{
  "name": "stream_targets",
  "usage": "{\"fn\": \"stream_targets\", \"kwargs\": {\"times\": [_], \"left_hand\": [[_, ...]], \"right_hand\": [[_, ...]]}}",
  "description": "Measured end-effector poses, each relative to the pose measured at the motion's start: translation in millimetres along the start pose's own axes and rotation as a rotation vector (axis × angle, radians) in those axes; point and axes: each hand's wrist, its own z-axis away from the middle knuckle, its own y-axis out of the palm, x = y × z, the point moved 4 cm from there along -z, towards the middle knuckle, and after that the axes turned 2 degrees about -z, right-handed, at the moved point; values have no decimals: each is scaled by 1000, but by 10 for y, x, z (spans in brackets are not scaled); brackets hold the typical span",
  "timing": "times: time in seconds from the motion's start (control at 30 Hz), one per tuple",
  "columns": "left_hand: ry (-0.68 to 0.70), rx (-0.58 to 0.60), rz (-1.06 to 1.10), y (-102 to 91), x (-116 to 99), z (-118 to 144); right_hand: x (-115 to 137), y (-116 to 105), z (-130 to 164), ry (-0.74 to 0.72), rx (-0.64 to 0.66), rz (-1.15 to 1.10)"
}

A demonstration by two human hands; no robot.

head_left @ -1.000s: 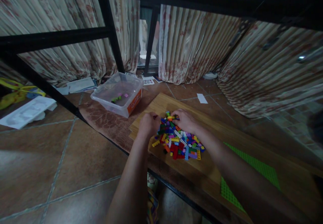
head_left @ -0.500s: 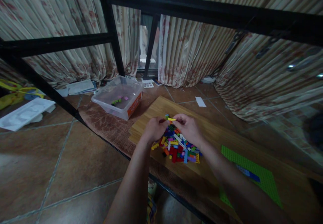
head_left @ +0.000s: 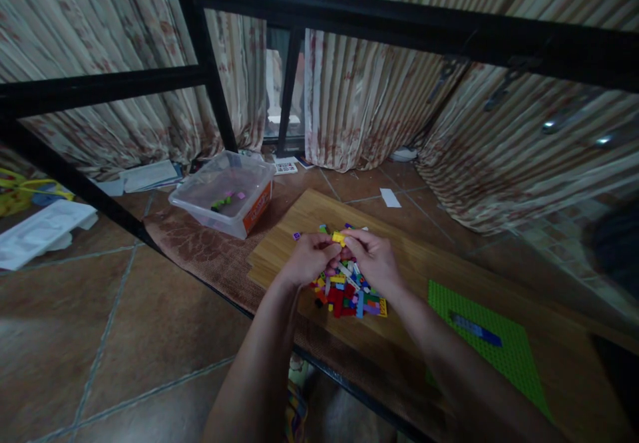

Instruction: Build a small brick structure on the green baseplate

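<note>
My left hand (head_left: 310, 258) and right hand (head_left: 375, 260) are bare: no gloves, no rings that I can make out, no watch or band at either wrist. Both forearms are uncovered for all their visible length, running down to the bottom edge of the view with no sleeve or cuff anywhere on them. My fingers are short-nailed as far as the dim light lets me tell. Below my left forearm shows a patch of patterned, multicoloured cloth (head_left: 298, 410), which I seem to wear.
</note>
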Motion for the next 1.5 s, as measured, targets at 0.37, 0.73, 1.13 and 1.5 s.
{"fn": "stream_targets", "kwargs": {"times": [0.37, 0.73, 1.13, 1.5], "left_hand": [[-157, 69, 290, 164, -38, -1], [21, 11, 30, 139, -10, -36], [61, -318, -972, -69, -67, -115], [95, -271, -884, -177, -47, -158]], "right_hand": [[-1, 73, 97, 156, -251, -345], [-43, 71, 77, 239, -216, -487], [-161, -401, 308, 39, -203, 392], [-191, -308, 352, -33, -72, 473]]}}
